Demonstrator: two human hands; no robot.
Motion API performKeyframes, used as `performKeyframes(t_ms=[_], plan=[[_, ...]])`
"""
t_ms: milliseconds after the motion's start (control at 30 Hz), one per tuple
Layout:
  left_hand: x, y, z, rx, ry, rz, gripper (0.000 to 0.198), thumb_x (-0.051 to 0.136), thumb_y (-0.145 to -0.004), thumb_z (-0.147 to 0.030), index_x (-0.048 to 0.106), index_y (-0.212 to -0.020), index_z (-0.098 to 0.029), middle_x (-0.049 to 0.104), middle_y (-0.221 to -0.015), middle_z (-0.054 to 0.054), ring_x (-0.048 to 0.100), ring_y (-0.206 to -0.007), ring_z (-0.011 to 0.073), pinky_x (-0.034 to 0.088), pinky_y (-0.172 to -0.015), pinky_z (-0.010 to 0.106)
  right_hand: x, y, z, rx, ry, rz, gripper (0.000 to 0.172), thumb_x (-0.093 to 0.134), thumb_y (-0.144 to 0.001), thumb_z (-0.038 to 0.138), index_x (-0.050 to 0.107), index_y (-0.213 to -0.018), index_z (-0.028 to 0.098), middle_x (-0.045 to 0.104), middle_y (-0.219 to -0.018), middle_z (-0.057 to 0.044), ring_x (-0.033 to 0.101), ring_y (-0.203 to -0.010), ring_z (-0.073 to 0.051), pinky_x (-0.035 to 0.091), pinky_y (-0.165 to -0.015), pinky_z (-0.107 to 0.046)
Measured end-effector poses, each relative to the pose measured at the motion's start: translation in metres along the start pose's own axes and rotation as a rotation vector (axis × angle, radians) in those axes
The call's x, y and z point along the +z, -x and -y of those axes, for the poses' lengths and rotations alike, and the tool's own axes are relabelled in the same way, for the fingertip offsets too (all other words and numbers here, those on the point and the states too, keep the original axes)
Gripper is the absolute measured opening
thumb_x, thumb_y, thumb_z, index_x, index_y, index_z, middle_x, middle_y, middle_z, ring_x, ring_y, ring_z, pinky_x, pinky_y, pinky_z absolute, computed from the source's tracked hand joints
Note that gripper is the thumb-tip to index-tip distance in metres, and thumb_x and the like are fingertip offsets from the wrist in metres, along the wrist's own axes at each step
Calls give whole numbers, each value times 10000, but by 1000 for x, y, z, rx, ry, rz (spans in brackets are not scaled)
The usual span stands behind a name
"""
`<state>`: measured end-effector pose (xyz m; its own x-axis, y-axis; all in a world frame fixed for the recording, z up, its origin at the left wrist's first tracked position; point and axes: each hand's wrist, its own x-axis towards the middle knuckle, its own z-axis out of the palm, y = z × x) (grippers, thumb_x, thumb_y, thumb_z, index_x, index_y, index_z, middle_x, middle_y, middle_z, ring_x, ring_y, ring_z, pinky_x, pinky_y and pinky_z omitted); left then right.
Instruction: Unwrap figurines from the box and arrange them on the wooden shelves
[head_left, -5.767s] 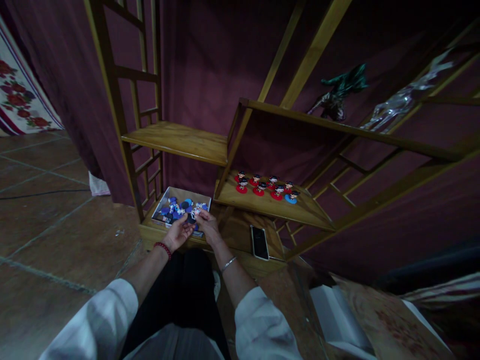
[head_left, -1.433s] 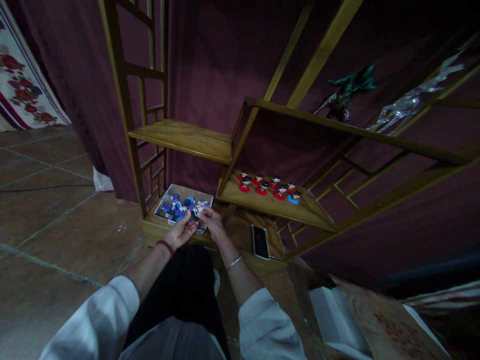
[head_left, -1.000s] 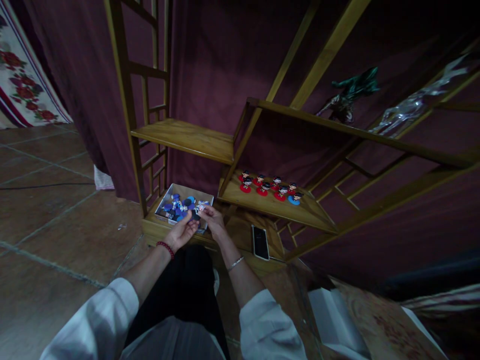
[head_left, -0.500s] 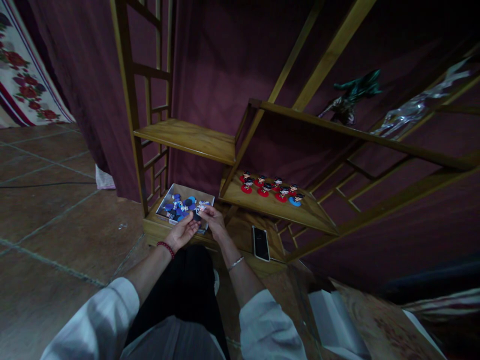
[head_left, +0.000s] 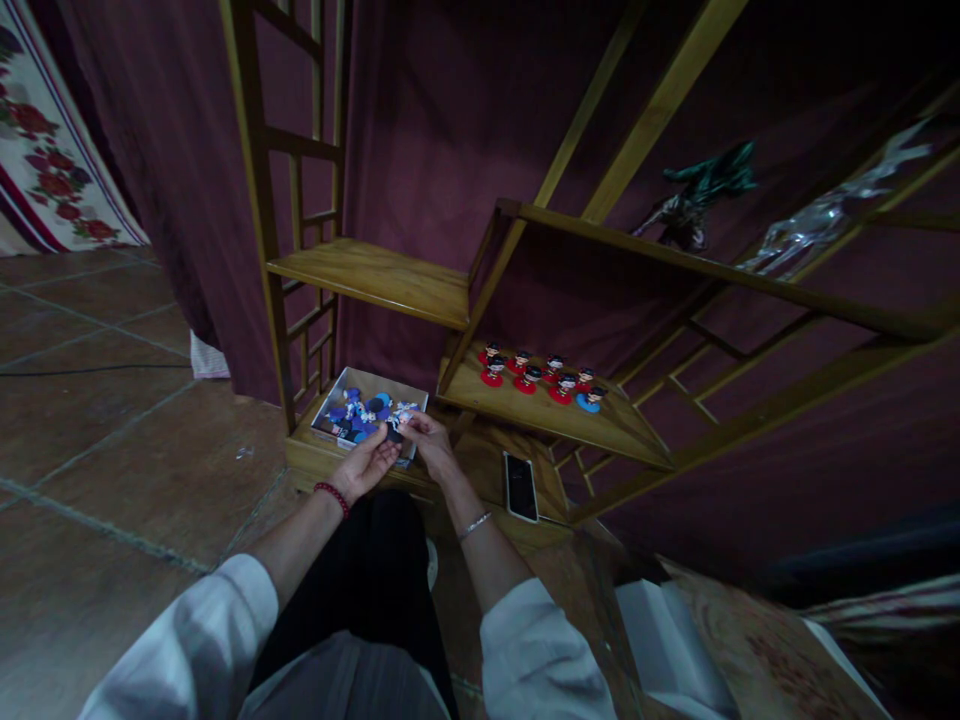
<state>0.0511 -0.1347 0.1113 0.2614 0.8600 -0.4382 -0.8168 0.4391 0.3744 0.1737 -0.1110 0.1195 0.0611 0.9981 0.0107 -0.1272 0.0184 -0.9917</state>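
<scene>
Both my hands meet over the near edge of a shallow box (head_left: 327,402). My left hand (head_left: 367,463) pinches the dark round base of a small figurine (head_left: 395,428). My right hand (head_left: 429,440) grips the same figurine's upper, whitish part from the other side. In the box lie several small purple, blue and white figurines (head_left: 352,405), jumbled together. On the wooden shelf to the right stand several little figurines with red bases (head_left: 527,381), and one figurine on a blue base (head_left: 591,399).
A phone (head_left: 521,486) lies on the low wooden board right of my hands. The bare wooden shelf (head_left: 375,280) juts out above the box. Higher right are a green dark statuette (head_left: 694,195) and a clear plastic-like object (head_left: 817,225). A white box (head_left: 671,645) sits lower right.
Hardly anything differs. My hands stay on the figurine over the box, with my right fingers shifted very slightly; the whole view has moved a little.
</scene>
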Motion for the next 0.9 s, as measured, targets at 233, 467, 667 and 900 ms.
performKeyframes(t_ms=[233,467,667,900], plan=[[-1,-1,1,10,-27,12,131,522,-836,-165,556,-724,-109,565,-590,38,589,-554,107,507,-547,196,-5,-1,1,-20,62,41,384,760,-501,300,691,-860,184,641,-684,13,572,-671,-132,458,-702,-286],[1,3,1,5,-13,-5,119,533,-829,-163,561,-724,-115,556,-576,28,581,-543,100,504,-538,187,-8,-3,0,-43,106,69,365,749,-519,289,692,-864,187,655,-703,8,587,-695,-140,467,-723,-294],[2,4,2,8,-7,-11,112,531,-830,-163,562,-738,-107,567,-589,29,576,-536,92,511,-535,187,-10,-5,1,-45,142,122,341,740,-521,287,689,-845,194,659,-706,13,588,-696,-137,471,-725,-294],[2,4,3,8,-11,-6,123,523,-836,-172,563,-738,-108,567,-594,31,576,-542,92,509,-534,182,-11,-6,4,-57,200,146,318,723,-541,282,683,-847,204,658,-727,11,596,-731,-147,466,-753,-305]])
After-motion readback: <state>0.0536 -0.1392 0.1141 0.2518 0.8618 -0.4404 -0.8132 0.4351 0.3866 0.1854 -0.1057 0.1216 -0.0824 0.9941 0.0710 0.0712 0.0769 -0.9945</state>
